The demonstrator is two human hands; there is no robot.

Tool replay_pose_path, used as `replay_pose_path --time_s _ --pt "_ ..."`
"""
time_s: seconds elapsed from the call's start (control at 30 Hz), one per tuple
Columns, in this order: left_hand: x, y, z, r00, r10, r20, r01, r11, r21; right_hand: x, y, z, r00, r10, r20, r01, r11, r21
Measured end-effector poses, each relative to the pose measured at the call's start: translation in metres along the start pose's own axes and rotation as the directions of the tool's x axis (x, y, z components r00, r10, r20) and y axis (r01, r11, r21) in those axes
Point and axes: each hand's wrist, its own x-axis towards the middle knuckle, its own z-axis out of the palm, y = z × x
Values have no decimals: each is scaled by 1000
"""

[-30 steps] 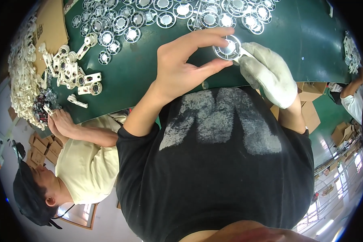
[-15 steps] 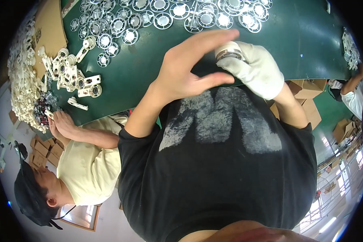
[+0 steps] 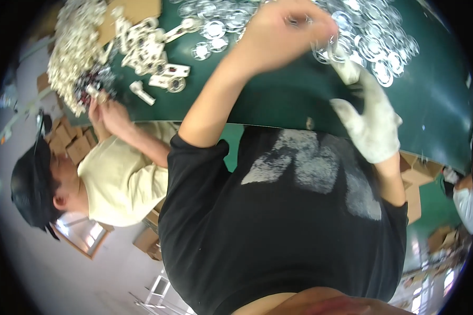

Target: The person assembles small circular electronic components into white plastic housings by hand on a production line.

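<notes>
My bare left hand [image 3: 286, 37] is stretched over the far side of the green table, above shiny round metal-rimmed discs [image 3: 373, 47]. Its fingers are curled and smeared by motion, so whether they hold a disc does not show. My right hand [image 3: 370, 118], in a white glove, is nearer to me and to the right. Its thumb stands well apart from its fingers, which stretch toward the discs; I see nothing in its palm. The gloved fingertips are blurred beside the discs near my left hand.
The green table [image 3: 284, 105] runs across in front of me. To the left lie cream-white plastic arm parts [image 3: 147, 50] and a larger heap [image 3: 71, 52] of them. A co-worker in a cream shirt [image 3: 123, 176] handles a small white part there. Cardboard boxes [image 3: 420, 170] stand at right.
My hands have moved apart and farther over the table. The round metal-and-white piece that was in my gloved right hand is no longer seen there. The view has shifted.
</notes>
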Motion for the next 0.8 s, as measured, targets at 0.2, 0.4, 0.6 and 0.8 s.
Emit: replay_pose_path --time_s 0.2,0.4,0.6,0.8 --pt "41 19 -108 853 -53 -519 -47 983 -177 -1 11 1 998 -11 54 -3 967 255" --pt "-46 12 -173 934 271 -231 140 315 939 -2 12 11 976 -116 185 71 970 233" --pt "-80 -14 -157 933 187 -308 240 315 918 3 8 9 953 -231 197 201 966 162" --pt "-79 6 -136 851 315 -420 199 547 813 8 12 10 945 -306 116 279 938 207"
